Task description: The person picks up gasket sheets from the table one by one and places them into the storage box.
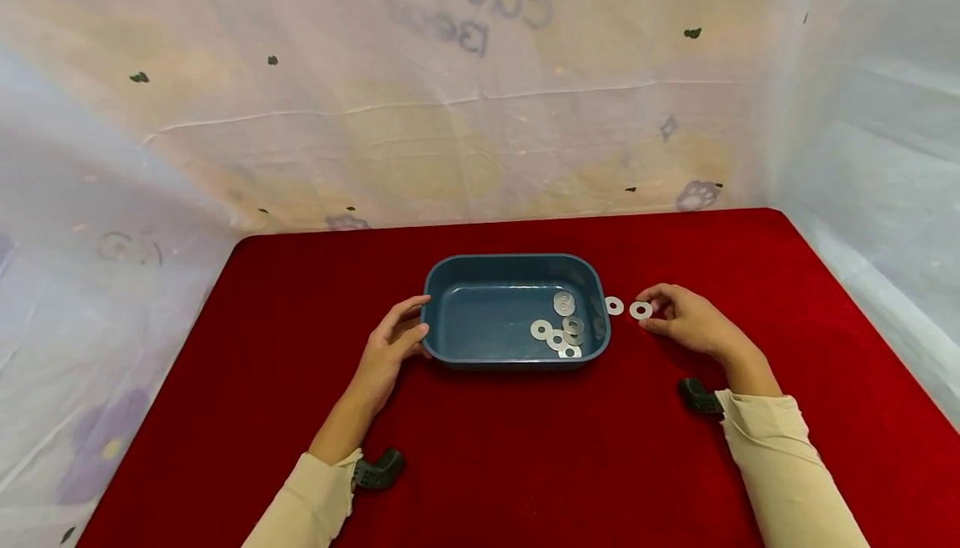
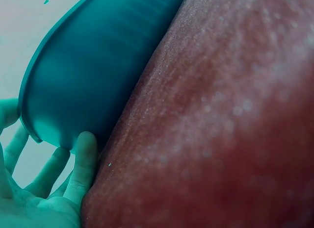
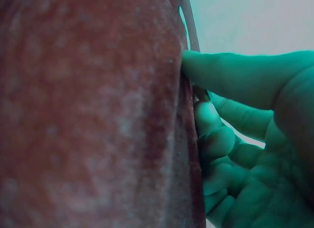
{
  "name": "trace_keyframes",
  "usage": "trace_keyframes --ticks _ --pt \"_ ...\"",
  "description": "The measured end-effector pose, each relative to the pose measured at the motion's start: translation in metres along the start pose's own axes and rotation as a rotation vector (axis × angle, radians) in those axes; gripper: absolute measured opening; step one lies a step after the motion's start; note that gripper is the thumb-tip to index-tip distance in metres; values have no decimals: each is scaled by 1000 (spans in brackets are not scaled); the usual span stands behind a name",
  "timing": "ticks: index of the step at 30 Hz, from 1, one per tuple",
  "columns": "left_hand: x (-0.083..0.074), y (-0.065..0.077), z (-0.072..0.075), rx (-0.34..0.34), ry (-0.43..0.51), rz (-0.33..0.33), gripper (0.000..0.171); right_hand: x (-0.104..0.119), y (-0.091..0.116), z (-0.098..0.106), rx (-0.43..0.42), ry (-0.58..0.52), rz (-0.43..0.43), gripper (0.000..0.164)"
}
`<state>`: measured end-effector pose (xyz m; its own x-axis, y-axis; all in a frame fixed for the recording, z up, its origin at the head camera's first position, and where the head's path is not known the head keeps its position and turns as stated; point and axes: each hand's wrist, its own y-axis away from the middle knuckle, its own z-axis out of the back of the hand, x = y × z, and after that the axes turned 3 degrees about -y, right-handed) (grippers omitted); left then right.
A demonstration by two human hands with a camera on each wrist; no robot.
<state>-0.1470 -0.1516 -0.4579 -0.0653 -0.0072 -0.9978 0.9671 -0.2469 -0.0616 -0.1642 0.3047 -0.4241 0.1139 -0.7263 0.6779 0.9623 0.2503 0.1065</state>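
A blue rectangular tub [image 1: 480, 361] with rounded corners stands on the red cloth. Several flat metal washers [image 1: 542, 330] lie inside it, toward its right end, some overlapping. My left hand [image 1: 388, 348] rests its fairly straight fingers and thumb against the tub's left end; in the left wrist view the fingertips [image 2: 86, 144] touch the outer wall [image 2: 83, 81]. Right of the tub, my right hand [image 1: 686, 319] pinches a single washer [image 1: 641, 310] between thumb and index finger, at the cloth. Another washer [image 1: 614, 306] lies between it and the tub, close to the tub's wall.
The red cloth [image 1: 525, 448] covers the table, which ends at a back edge against a pale printed curtain [image 1: 450, 156]. More pale sheeting hangs at both sides. A dark strap piece [image 1: 380, 470] sticks out at the left wrist, another [image 1: 700, 396] at the right.
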Motion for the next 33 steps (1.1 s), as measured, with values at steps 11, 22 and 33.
trace_keyframes --ticks 11,22,33 --pt "0 0 1 -3 -7 3 48 1 -1 0 -10 14 -11 35" --pt "0 2 -1 -6 1 12 47 1 1 4 -42 -17 -26 35" --pt "-1 0 -1 -3 20 6 47 12 4 14 -87 1 -36 35"
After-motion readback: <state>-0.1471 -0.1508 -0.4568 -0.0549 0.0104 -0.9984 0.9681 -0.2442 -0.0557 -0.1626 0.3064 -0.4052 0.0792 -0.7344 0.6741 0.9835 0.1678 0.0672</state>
